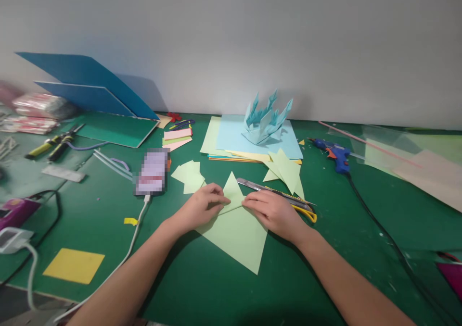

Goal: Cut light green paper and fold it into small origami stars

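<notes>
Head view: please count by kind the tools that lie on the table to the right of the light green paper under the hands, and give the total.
Blue glue gun: 1
Yellow utility knife: 1
Metal ruler: 1
Total: 3

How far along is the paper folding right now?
Done: a blue model stands at the back, and folded green pieces lie nearby. In hand: the left hand pinches and the right hand presses a fold in the green sheet, which is mostly flat. Left: finishing that sheet; the paper stack looks unused.
</notes>
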Tool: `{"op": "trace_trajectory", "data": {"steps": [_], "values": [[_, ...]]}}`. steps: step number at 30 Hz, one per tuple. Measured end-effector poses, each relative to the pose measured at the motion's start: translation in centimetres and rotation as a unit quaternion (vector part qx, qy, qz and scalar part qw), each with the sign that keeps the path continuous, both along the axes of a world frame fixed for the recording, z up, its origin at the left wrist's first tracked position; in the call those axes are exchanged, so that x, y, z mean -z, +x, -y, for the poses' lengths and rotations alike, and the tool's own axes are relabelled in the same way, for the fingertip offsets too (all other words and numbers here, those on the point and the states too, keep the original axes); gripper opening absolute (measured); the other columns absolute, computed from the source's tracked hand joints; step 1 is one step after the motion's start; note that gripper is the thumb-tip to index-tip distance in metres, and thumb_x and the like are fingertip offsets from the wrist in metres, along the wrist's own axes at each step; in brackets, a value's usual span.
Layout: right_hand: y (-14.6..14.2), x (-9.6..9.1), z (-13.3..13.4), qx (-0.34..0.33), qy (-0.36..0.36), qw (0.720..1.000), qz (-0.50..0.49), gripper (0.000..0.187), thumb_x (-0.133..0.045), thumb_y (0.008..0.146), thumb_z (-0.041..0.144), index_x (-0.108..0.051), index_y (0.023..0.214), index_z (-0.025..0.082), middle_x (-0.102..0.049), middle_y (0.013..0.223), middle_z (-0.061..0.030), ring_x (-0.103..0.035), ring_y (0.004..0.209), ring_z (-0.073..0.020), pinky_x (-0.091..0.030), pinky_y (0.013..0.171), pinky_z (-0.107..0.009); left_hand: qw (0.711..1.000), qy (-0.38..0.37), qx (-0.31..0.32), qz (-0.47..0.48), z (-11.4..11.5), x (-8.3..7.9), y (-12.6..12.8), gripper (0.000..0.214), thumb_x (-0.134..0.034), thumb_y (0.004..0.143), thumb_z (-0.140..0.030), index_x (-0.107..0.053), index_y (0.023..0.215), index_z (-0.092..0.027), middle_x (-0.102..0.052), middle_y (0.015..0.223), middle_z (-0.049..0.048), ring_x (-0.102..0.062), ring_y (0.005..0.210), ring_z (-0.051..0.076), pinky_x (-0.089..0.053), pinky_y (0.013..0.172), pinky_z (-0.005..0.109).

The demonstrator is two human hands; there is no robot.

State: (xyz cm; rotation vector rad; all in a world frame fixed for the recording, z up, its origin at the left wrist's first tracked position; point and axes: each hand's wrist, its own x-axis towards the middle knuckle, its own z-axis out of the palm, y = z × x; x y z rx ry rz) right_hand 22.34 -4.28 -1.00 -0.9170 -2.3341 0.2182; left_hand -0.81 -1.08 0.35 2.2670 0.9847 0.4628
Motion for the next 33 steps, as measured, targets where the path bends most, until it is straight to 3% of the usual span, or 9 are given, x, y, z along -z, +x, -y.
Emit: {"op": "trace_trajectory", "data": {"steps": [14,25,33], "values": [[-0.6,-0.4,-0.1,-0.025,0.048,0.996,0.065,0.027,-0.039,0.093,0.012,-0.066,0.095,0.01,-0.067,0.089,-0.0115,-0.057,0.082,-0.0212,-0.051,0.073,-0.035,1.0,-0.015,0.002,-0.001,-0.2,0.0,-0.1,0.025,-0.051,0.084,-0.01,-0.068,0.099,-0.021,-0.054,0.095,0.0038,-0.057,0.088,0.016,-0.049,0.078,0.031],[-3.0,-0.2,0.4,-0.062,0.035,0.993,0.094,0.03,-0.034,0.095,0.014,-0.064,0.101,0.011,-0.064,0.089,-0.0119,-0.054,0.081,-0.0212,-0.046,0.071,-0.035,1.0,-0.031,0.005,0.004,-0.3,-0.1,0.0,0.024,-0.05,0.085,-0.011,-0.069,0.098,-0.02,-0.052,0.094,0.0039,-0.057,0.089,0.016,-0.048,0.079,0.032],[-3.8,-0.5,0.8,-0.052,-0.027,0.992,0.112,0.03,-0.034,0.095,0.013,-0.061,0.108,0.016,-0.061,0.092,-0.0092,-0.05,0.084,-0.0204,-0.042,0.072,-0.033,0.999,-0.023,0.032,-0.008,-0.4,-0.5,-0.2,0.031,-0.04,0.085,-0.004,-0.066,0.095,-0.017,-0.053,0.096,0.0058,-0.055,0.091,0.017,-0.047,0.08,0.032]]}}
